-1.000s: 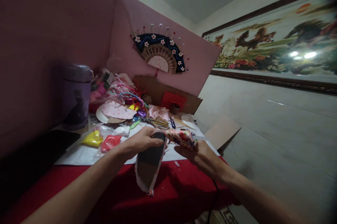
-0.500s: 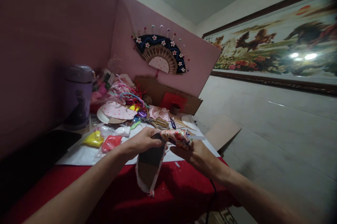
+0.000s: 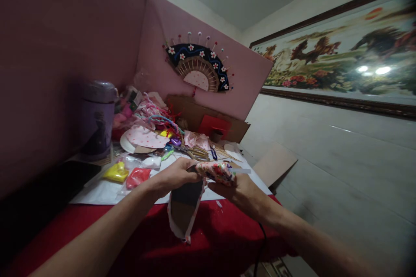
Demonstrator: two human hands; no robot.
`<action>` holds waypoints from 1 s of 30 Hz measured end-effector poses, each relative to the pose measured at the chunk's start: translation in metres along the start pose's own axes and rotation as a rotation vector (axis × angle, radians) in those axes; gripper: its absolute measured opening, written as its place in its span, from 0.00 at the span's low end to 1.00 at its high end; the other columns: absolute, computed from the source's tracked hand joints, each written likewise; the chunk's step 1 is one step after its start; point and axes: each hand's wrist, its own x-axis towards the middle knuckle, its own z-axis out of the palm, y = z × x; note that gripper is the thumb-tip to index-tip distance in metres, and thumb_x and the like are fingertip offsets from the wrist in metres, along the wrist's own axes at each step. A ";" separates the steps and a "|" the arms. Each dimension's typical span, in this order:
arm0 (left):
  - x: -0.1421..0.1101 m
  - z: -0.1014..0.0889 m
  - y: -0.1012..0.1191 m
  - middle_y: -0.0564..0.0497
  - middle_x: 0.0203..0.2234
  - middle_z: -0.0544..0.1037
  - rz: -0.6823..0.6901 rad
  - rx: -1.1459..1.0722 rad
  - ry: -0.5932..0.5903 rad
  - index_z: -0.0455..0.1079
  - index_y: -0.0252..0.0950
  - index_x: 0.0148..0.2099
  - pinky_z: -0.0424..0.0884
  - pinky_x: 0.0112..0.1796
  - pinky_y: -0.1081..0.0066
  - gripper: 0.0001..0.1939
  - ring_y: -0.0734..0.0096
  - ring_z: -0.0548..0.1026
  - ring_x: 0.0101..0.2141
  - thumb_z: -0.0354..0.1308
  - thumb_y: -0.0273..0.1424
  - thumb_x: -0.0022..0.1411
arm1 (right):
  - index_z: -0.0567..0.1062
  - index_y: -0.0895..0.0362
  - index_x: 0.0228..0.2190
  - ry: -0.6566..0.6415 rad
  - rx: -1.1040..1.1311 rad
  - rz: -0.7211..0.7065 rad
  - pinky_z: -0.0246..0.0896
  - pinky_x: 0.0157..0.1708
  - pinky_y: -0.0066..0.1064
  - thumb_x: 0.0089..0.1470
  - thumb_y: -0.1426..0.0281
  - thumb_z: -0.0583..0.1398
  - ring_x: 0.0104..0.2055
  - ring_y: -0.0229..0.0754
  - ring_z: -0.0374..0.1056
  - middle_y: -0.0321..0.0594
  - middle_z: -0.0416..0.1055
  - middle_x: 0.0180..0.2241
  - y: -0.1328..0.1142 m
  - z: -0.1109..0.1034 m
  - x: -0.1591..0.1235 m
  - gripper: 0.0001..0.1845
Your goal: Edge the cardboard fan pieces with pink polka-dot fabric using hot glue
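My left hand pinches the upper end of a curved cardboard piece, its dark and brown back toward me and white fabric with pink dots folded over its edges. In my right hand is a glue gun with a flowered body, a clear glue stick poking out of its rear to the right. Its front end lies at the cardboard's top edge, close to my left thumb; the nozzle tip is hidden there. A black cord hangs below my right forearm.
White paper covers part of the red tablecloth. Yellow clay and red clay in bags, scissors and a purple cup stand around. Behind, a decorated fan hangs on a pink board.
My right hand has moved the glue gun slightly left along the cardboard's top edge, nearer my left thumb. My left hand keeps its hold, and the view has shifted a little.
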 end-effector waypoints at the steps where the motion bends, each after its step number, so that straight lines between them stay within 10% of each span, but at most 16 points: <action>1: 0.000 0.000 0.000 0.52 0.23 0.76 0.011 0.010 0.007 0.71 0.32 0.30 0.66 0.30 0.72 0.04 0.73 0.72 0.24 0.58 0.27 0.50 | 0.74 0.60 0.27 -0.001 0.015 0.019 0.55 0.27 0.29 0.51 0.58 0.58 0.28 0.39 0.60 0.40 0.69 0.26 0.000 0.001 0.000 0.16; 23: -0.001 0.000 0.001 0.50 0.23 0.77 -0.046 -0.036 -0.009 0.71 0.33 0.30 0.68 0.30 0.69 0.04 0.71 0.73 0.24 0.57 0.27 0.51 | 0.76 0.56 0.36 0.044 0.058 -0.049 0.60 0.34 0.33 0.50 0.58 0.60 0.35 0.44 0.64 0.41 0.72 0.34 0.002 -0.005 -0.002 0.16; 30: 0.001 0.000 0.000 0.51 0.23 0.75 -0.003 -0.002 0.012 0.71 0.32 0.30 0.65 0.31 0.71 0.05 0.72 0.71 0.25 0.59 0.28 0.49 | 0.73 0.58 0.24 0.008 0.005 -0.026 0.54 0.27 0.29 0.50 0.60 0.59 0.26 0.37 0.57 0.36 0.66 0.23 0.002 -0.001 0.002 0.13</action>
